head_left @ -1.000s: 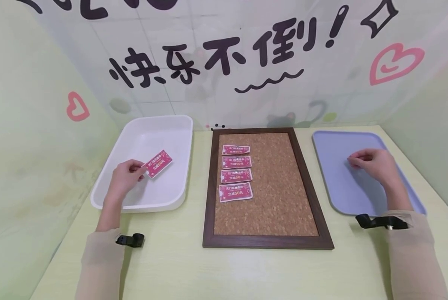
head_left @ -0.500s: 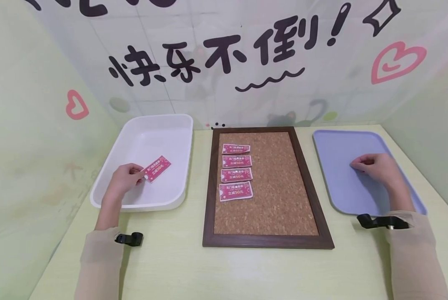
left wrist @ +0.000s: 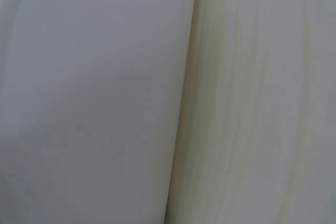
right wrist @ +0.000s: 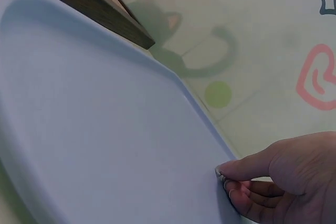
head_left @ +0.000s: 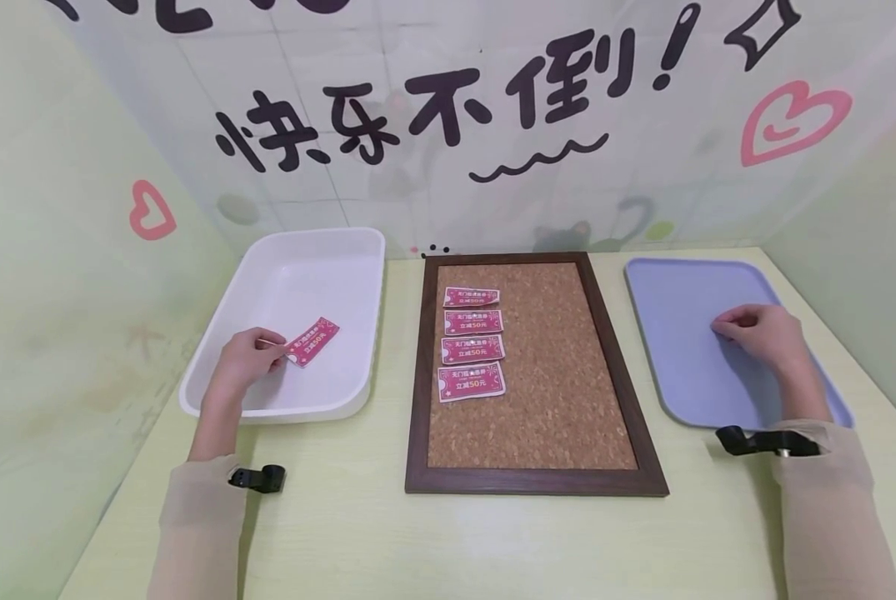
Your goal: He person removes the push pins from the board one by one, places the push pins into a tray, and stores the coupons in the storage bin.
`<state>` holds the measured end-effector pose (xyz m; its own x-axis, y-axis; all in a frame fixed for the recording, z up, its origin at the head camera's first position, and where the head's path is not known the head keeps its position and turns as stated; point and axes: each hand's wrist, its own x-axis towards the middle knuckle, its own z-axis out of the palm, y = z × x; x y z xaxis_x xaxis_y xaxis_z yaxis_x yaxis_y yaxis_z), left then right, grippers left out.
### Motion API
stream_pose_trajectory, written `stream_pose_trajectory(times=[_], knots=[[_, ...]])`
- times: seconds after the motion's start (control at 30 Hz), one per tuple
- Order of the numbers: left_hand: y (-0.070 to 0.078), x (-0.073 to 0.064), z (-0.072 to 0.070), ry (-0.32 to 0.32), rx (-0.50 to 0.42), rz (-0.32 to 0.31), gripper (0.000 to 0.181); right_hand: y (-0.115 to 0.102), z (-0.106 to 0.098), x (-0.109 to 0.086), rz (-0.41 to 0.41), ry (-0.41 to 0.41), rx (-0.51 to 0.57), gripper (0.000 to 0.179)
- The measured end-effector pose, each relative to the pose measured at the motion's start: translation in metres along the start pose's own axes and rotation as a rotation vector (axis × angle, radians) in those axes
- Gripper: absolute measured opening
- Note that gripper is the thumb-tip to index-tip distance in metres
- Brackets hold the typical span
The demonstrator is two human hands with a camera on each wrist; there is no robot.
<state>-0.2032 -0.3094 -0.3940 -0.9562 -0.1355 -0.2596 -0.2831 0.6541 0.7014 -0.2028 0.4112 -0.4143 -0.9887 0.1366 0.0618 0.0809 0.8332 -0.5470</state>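
Observation:
In the head view my left hand (head_left: 248, 360) pinches one corner of a pink coupon (head_left: 312, 342) low over the white tub (head_left: 376, 308). My right hand (head_left: 763, 333) is over the blue tray (head_left: 688, 367), thumb and fingertips pressed together. In the right wrist view a small silvery-grey thing (right wrist: 219, 171) shows at those fingertips; its kind is too small to tell. Several pink coupons (head_left: 472, 382) hang in a column on the left half of the corkboard (head_left: 553, 400), with small white pin heads on them. The left wrist view shows neither my hand nor the coupon.
The brown wooden frame (head_left: 538, 483) of the corkboard lies between tub and tray on the pale table (head_left: 327, 517). A printed backdrop (head_left: 432, 200) rises just behind them. Dark camera mounts (head_left: 260, 479) stick out from both wrists.
My left hand has lowered the coupon toward the tub's floor. My right hand has shifted slightly right and nearer over the tray. The coupons on the board stay put.

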Motion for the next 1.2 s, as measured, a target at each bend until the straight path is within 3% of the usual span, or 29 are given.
stream_pose_trajectory(times=[0.37, 0.67, 0.83, 1.2], knots=[[-0.001, -0.002, 0.000, 0.013, 0.011, 0.028, 0.040, -0.002, -0.005, -0.002, 0.006, -0.007, 0.056, 0.040], [0.005, -0.005, -0.002, 0.121, 0.005, 0.106, 0.037, -0.007, -0.008, 0.001, 0.012, -0.009, 0.079, 0.043], [0.011, -0.008, 0.000, 0.148, 0.021, 0.165, 0.034, -0.016, -0.008, 0.003, -0.010, 0.017, 0.114, 0.042], [0.032, -0.018, 0.008, 0.099, -0.018, 0.243, 0.033, -0.048, -0.006, 0.001, -0.093, 0.021, 0.149, 0.035]])
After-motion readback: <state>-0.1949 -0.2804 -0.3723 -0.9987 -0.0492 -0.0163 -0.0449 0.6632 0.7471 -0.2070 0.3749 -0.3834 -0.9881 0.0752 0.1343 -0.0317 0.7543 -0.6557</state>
